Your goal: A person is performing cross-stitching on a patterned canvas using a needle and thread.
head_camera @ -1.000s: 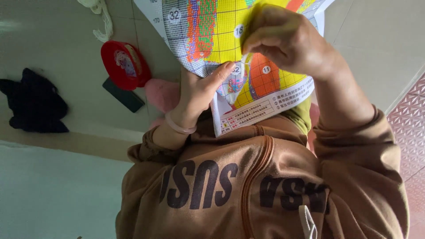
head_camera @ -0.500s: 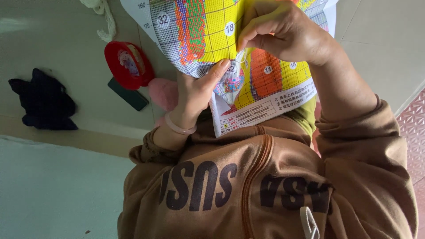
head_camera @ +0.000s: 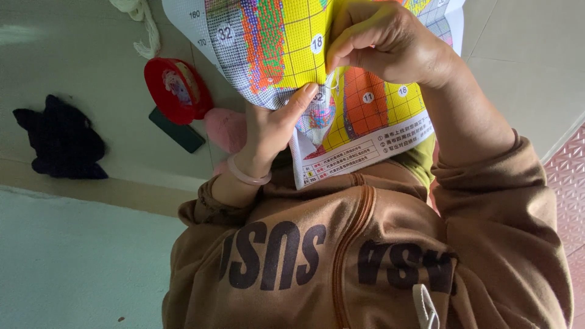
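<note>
A printed cross-stitch canvas [head_camera: 274, 42] with a yellow, orange and green grid pattern is held up in front of my chest. My left hand [head_camera: 271, 131], with a pale bracelet at the wrist, grips the canvas from below, its thumb pressed on the front. My right hand [head_camera: 390, 42] rests on the canvas from above, its fingertips pinched together on a pale thread [head_camera: 333, 82] just beside the left thumb. No needle can be made out. My brown zipped sweatshirt [head_camera: 365, 262] fills the lower part of the view.
On the pale floor to the left lie a red round tin [head_camera: 173, 88], a dark phone [head_camera: 177, 129], a pink soft thing [head_camera: 225, 129], a black cloth [head_camera: 61, 140] and some white yarn [head_camera: 143, 24]. Red patterned tiles [head_camera: 570, 176] show at the right edge.
My right hand has shifted slightly up and left on the canvas, still pinched. The left hand keeps its hold.
</note>
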